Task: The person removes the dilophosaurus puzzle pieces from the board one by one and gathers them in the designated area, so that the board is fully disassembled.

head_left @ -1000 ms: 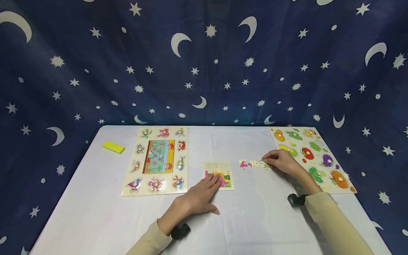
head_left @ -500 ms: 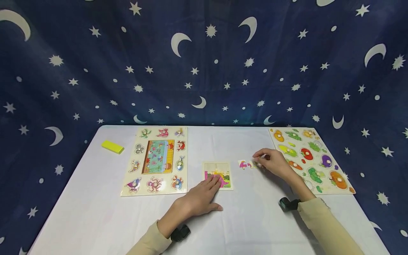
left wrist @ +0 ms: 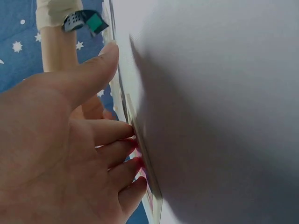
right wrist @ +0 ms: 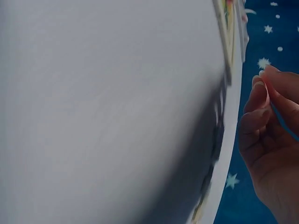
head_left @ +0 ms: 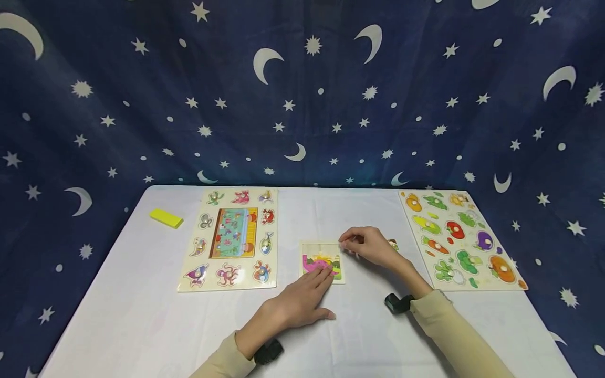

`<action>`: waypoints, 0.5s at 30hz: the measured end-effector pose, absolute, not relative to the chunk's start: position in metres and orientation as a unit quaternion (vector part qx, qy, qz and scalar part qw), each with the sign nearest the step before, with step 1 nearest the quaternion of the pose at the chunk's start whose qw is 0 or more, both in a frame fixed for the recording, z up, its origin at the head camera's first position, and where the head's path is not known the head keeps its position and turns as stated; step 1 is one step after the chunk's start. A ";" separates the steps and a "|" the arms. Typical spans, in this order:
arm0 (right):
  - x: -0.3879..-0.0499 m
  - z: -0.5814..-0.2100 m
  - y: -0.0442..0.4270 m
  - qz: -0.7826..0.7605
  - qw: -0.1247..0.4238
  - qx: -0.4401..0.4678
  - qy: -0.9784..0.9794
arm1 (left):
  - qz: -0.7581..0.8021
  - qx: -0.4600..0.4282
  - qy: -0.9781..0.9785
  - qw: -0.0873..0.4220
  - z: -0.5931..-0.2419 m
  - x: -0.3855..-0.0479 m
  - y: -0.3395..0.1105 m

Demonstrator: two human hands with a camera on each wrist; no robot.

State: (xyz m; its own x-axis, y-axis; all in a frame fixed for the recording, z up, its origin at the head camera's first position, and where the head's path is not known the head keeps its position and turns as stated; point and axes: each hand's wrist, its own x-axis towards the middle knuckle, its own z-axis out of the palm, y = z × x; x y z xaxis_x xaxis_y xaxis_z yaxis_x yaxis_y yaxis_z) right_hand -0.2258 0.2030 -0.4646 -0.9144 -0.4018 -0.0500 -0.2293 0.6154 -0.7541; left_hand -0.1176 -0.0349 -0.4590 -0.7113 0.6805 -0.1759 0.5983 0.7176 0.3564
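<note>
A small square tray puzzle [head_left: 309,248] with a pink and yellow picture lies at the table's middle. My left hand [head_left: 295,302] rests straight fingers on its lower part, covering some of the picture; the thumb lies apart on the cloth. My right hand [head_left: 373,247] is above the table beside the puzzle's upper right corner. Its thumb and index fingertips meet in the right wrist view, and whether something thin is between them is unclear. Behind that hand, one loose puzzle piece [head_left: 393,244] shows; in the right wrist view, a row of thin pieces [right wrist: 217,140] lies edge-on below the hand.
A peg puzzle board with sea animals [head_left: 193,252] lies to the left, a yellow block [head_left: 166,218] beyond it. On the right lies a vegetable peg puzzle board [head_left: 454,252]. A blue curtain [head_left: 302,94] hangs behind the white-covered table [head_left: 142,315].
My right hand has moved left from the loose puzzle pieces to the tray puzzle's upper right corner, uncovering the rightmost piece. My left hand stays on the puzzle, shifted slightly toward me.
</note>
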 end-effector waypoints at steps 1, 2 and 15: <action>-0.226 -0.464 0.199 -0.402 0.109 -0.182 0.891 | 0.138 0.350 0.914 0.150 -0.460 -0.118 -0.034; -0.226 -0.463 0.195 -0.401 0.110 -0.186 0.890 | 0.138 0.350 0.914 0.149 -0.460 -0.117 -0.034; -0.230 -0.466 0.155 -0.387 0.161 -0.255 0.872 | 0.140 0.350 0.913 0.155 -0.459 -0.116 -0.035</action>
